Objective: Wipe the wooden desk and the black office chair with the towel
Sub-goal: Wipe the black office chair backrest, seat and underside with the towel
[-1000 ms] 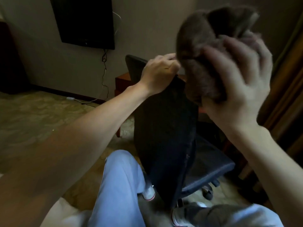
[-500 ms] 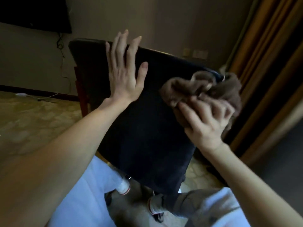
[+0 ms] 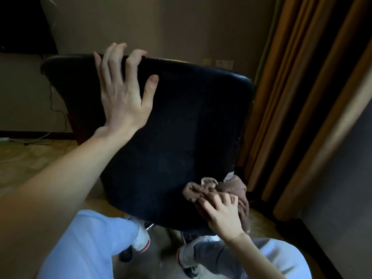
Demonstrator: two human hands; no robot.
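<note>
The right hand (image 3: 219, 212) has its fingers curled into a bunched brown towel (image 3: 237, 190) and presses it against the lower right corner of the black office chair (image 3: 181, 127), on the rear face of the backrest. The left hand (image 3: 122, 91) grasps nothing. It lies on the upper left of that same backrest with fingers spread, the thumb out to the side and the fingertips reaching the top edge. Its forearm crosses in front of the backrest's lower left corner. The broad backrest fills the middle of the view and hides the seat and most of what stands beyond it. Only a strip of reddish wood (image 3: 73, 125) shows past the chair's left edge, too dim to identify. Below the chair are the person's knees in pale blue trousers (image 3: 90, 238) and a white shoe (image 3: 143, 241) with red trim, close to the chrome parts of the chair's base. Right of the chair hang orange-brown curtains (image 3: 302, 97). Above its top edge, wall sockets (image 3: 224, 63) sit on the beige wall. To its left a cable (image 3: 60, 112) trails down the wall to the patterned floor (image 3: 30, 158).
</note>
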